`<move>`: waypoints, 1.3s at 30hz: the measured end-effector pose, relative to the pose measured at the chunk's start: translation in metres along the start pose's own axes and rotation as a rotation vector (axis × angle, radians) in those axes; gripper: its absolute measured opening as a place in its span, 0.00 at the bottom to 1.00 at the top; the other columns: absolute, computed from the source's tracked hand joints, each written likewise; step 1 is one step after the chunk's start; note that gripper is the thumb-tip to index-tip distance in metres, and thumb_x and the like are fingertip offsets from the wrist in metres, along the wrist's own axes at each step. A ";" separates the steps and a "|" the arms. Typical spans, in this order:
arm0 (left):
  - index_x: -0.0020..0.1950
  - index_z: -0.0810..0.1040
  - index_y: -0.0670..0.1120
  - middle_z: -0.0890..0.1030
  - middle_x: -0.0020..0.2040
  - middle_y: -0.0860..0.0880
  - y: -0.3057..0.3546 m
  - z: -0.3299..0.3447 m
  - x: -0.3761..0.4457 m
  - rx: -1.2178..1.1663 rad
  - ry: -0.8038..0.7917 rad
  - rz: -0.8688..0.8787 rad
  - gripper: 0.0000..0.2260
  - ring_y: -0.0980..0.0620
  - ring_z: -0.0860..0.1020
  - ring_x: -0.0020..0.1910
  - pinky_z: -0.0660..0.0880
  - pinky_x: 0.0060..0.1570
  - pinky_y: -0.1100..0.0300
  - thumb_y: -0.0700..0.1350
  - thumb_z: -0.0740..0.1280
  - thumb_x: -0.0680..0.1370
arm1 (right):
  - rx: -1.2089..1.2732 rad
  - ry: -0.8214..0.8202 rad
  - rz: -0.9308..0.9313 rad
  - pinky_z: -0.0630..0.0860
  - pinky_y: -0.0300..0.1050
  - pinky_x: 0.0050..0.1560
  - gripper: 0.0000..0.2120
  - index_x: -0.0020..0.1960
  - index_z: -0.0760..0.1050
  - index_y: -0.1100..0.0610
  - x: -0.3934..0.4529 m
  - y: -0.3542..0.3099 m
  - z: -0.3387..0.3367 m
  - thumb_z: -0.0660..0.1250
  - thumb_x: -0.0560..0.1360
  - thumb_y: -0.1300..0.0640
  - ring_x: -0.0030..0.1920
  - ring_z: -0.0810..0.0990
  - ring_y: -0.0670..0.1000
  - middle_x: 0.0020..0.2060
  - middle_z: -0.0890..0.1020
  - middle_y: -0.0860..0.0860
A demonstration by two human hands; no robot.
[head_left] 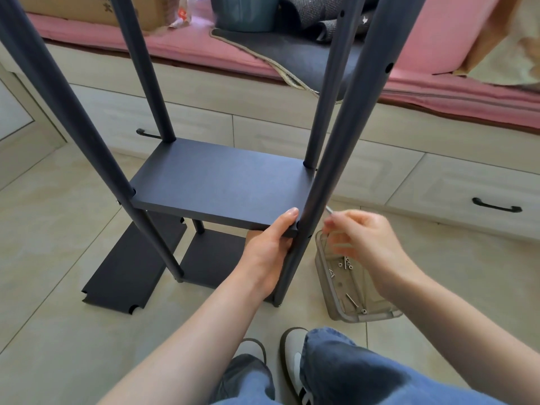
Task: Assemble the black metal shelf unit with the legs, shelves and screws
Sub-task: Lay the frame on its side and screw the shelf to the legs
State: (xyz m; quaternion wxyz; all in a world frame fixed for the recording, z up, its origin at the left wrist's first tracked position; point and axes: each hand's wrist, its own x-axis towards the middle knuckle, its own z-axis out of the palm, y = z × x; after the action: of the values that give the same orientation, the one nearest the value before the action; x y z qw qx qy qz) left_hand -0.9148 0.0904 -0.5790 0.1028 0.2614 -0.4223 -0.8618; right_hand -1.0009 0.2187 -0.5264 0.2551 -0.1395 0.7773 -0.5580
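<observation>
Four dark legs (330, 176) are seen standing upright on the tiled floor (58, 217), joined by two fitted shelves: a middle shelf (216, 182) and a bottom shelf (213, 255) close to the floor. One further loose shelf (131, 267) is laid flat on the floor to the left of the frame, touching nothing but the tiles.

The near right corner of the middle shelf is gripped by the left hand (268, 249), with the thumb laid on top of the board and the fingers curled beneath it, just beside the near right leg. On the other side of that leg, the right hand (365, 244) is held with its fingertips pressed together on a thin silvery screw (329, 209), whose tip is pointed at the leg at shelf height; the hand is blurred, so the pinch is seen only roughly.

One clear plastic tray (336, 290) is placed on the floor under the right hand, and several small screws and nuts (346, 264) are scattered in it, too small for counting.
</observation>
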 end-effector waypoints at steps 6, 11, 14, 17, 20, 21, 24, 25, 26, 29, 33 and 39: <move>0.63 0.80 0.39 0.84 0.58 0.40 0.000 -0.003 -0.006 -0.041 0.140 0.111 0.31 0.41 0.83 0.57 0.78 0.63 0.46 0.52 0.79 0.64 | -0.189 -0.023 -0.116 0.73 0.30 0.36 0.06 0.41 0.85 0.51 -0.025 0.019 0.001 0.71 0.76 0.55 0.35 0.79 0.38 0.33 0.84 0.42; 0.54 0.83 0.43 0.85 0.54 0.41 0.000 -0.009 -0.016 0.027 0.103 0.147 0.16 0.43 0.84 0.56 0.78 0.61 0.50 0.47 0.75 0.68 | -0.224 0.000 -0.140 0.74 0.29 0.37 0.05 0.40 0.83 0.46 -0.034 0.023 0.001 0.74 0.73 0.54 0.39 0.82 0.37 0.33 0.84 0.41; 0.60 0.80 0.38 0.84 0.57 0.39 -0.003 -0.010 -0.020 0.058 0.085 0.154 0.22 0.43 0.83 0.57 0.78 0.59 0.53 0.48 0.74 0.70 | -0.242 -0.007 -0.133 0.74 0.28 0.38 0.02 0.43 0.84 0.48 -0.037 0.027 0.001 0.74 0.73 0.54 0.40 0.82 0.36 0.36 0.85 0.41; 0.58 0.81 0.39 0.84 0.57 0.38 -0.004 -0.010 -0.020 0.066 0.082 0.143 0.20 0.43 0.83 0.58 0.79 0.57 0.56 0.49 0.73 0.71 | -0.256 -0.022 -0.137 0.73 0.24 0.37 0.03 0.46 0.85 0.51 -0.038 0.028 0.002 0.73 0.74 0.54 0.41 0.81 0.35 0.38 0.85 0.42; 0.54 0.82 0.41 0.84 0.57 0.38 -0.004 -0.009 -0.021 0.073 0.067 0.125 0.15 0.44 0.83 0.58 0.80 0.51 0.61 0.50 0.71 0.72 | -0.260 -0.022 -0.142 0.73 0.24 0.37 0.03 0.46 0.85 0.53 -0.036 0.030 0.001 0.73 0.74 0.55 0.40 0.81 0.37 0.38 0.85 0.43; 0.53 0.82 0.42 0.84 0.57 0.38 -0.005 -0.009 -0.020 0.083 0.061 0.122 0.15 0.44 0.83 0.58 0.79 0.52 0.60 0.50 0.71 0.73 | -0.258 -0.024 -0.142 0.74 0.25 0.37 0.04 0.46 0.86 0.53 -0.036 0.030 0.001 0.73 0.74 0.55 0.40 0.81 0.38 0.37 0.85 0.44; 0.53 0.82 0.43 0.85 0.56 0.41 -0.005 -0.009 -0.020 0.109 0.048 0.117 0.15 0.46 0.83 0.58 0.77 0.57 0.58 0.52 0.70 0.73 | -0.259 -0.026 -0.146 0.74 0.25 0.37 0.05 0.46 0.86 0.54 -0.035 0.032 0.001 0.73 0.74 0.54 0.40 0.81 0.39 0.38 0.85 0.45; 0.53 0.82 0.43 0.85 0.55 0.42 -0.006 -0.010 -0.020 0.115 0.047 0.114 0.16 0.46 0.83 0.58 0.77 0.57 0.58 0.53 0.70 0.72 | -0.258 -0.028 -0.147 0.73 0.25 0.37 0.04 0.46 0.86 0.53 -0.035 0.032 0.001 0.73 0.74 0.54 0.40 0.81 0.39 0.38 0.85 0.45; 0.54 0.82 0.43 0.85 0.55 0.43 -0.006 -0.010 -0.019 0.118 0.045 0.113 0.17 0.46 0.83 0.58 0.76 0.58 0.58 0.53 0.70 0.72 | -0.259 -0.032 -0.151 0.73 0.25 0.37 0.04 0.45 0.86 0.53 -0.035 0.031 0.001 0.73 0.74 0.54 0.40 0.81 0.39 0.38 0.85 0.44; 0.54 0.82 0.44 0.86 0.52 0.45 -0.008 -0.012 -0.017 0.120 0.035 0.119 0.17 0.47 0.83 0.57 0.76 0.58 0.59 0.54 0.70 0.72 | -0.271 -0.041 -0.167 0.74 0.26 0.37 0.03 0.44 0.85 0.51 -0.034 0.031 0.002 0.73 0.74 0.54 0.41 0.81 0.39 0.37 0.85 0.44; 0.53 0.82 0.44 0.86 0.52 0.45 -0.009 -0.012 -0.016 0.119 0.046 0.127 0.16 0.46 0.83 0.58 0.77 0.59 0.58 0.54 0.70 0.71 | -0.247 -0.035 -0.157 0.73 0.27 0.35 0.04 0.42 0.85 0.51 -0.034 0.031 0.000 0.72 0.75 0.55 0.37 0.81 0.39 0.33 0.84 0.42; 0.61 0.81 0.40 0.85 0.56 0.43 -0.011 -0.012 -0.013 0.151 0.050 0.136 0.25 0.47 0.83 0.58 0.76 0.63 0.55 0.56 0.70 0.72 | -0.245 -0.042 -0.182 0.72 0.28 0.33 0.05 0.41 0.86 0.53 -0.029 0.028 0.002 0.72 0.75 0.56 0.33 0.79 0.38 0.31 0.84 0.42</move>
State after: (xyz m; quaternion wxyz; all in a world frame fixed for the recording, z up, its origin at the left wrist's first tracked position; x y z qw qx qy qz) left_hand -0.8966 0.0943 -0.5888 0.1517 0.2606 -0.5001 -0.8118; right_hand -0.9737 0.2410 -0.5462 0.2007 -0.2512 0.8183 -0.4765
